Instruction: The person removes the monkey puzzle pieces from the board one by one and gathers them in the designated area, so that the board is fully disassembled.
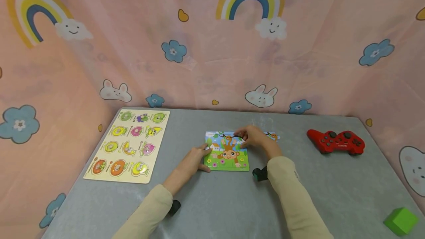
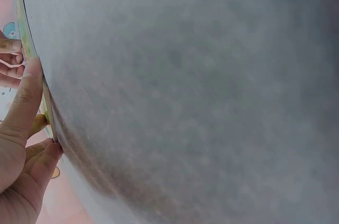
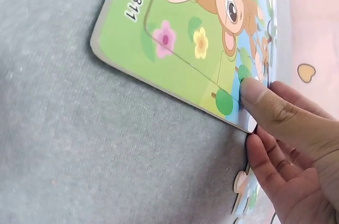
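A jigsaw puzzle board (image 1: 220, 163) with a cartoon monkey on green and blue lies flat at the middle of the table. My left hand (image 1: 190, 161) holds its left side, thumb by the near left corner and fingers along the left edge. At the far right part of the board, my right hand (image 1: 254, 137) grips the puzzle, its thumb (image 3: 257, 94) on the picture and the other fingers by the edge. Partly hidden behind that hand is a loose puzzle section (image 1: 273, 135) with an orange figure. Whether the right fingers also pinch a separate piece is unclear.
A cream fruit puzzle board (image 1: 124, 150) lies on the left of the grey table (image 1: 232, 209). A red game controller (image 1: 337, 142) rests at the right, and a green block (image 1: 401, 221) sits near the right front. Pink patterned cloth (image 1: 206, 73) stands behind.
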Demonstrator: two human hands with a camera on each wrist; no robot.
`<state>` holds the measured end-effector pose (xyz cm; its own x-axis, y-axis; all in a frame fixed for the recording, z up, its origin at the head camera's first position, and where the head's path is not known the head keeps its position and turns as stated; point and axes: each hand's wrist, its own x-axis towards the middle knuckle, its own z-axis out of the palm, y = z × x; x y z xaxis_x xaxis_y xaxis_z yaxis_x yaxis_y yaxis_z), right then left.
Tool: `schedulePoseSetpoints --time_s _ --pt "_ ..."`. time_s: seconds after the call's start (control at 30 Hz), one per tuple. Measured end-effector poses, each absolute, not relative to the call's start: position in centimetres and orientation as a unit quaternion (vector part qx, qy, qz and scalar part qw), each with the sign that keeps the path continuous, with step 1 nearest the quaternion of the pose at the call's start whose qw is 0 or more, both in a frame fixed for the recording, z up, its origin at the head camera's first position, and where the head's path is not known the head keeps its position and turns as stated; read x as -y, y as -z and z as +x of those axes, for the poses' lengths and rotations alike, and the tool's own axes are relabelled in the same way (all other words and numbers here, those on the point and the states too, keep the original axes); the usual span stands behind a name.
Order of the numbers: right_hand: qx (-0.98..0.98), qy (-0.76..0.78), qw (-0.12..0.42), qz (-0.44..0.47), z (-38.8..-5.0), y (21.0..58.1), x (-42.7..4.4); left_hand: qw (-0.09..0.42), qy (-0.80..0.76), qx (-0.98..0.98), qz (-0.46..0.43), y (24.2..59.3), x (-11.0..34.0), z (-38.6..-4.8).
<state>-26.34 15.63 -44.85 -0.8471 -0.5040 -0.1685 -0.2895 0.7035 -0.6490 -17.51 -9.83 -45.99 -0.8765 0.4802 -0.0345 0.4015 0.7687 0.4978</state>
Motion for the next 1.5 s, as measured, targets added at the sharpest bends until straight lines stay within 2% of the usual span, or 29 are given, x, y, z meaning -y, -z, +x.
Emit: schedulePoseSetpoints --time_s 0.3,0.63,0.8,1.07,1.5 --pt "-0.902 0.333 0.186 -0.204 -26.2 44.2 -15.2 0.084 -0.247 -0.938 0.227 45.9 9.7 -17.4" --pt "-0.918 0.282 0.142 -0.24 -26.0 44.5 -15.0 0.081 -0.262 -0.934 0.229 46.0 9.8 -17.4" --pt "-0.908 0.31 0.115 -0.257 -25.4 44.9 -15.2 0.079 -0.255 -0.936 0.23 46.0 9.8 -17.5" --pt "-0.889 0.386 0.072 -0.234 -24.8 45.9 -15.9 0.076 -0.241 -0.938 0.237 46.0 9.8 -17.5" --pt "-0.832 0.515 0.087 -0.187 -25.0 47.4 -18.2 0.078 -0.247 -0.938 0.23 45.9 9.8 -17.5"
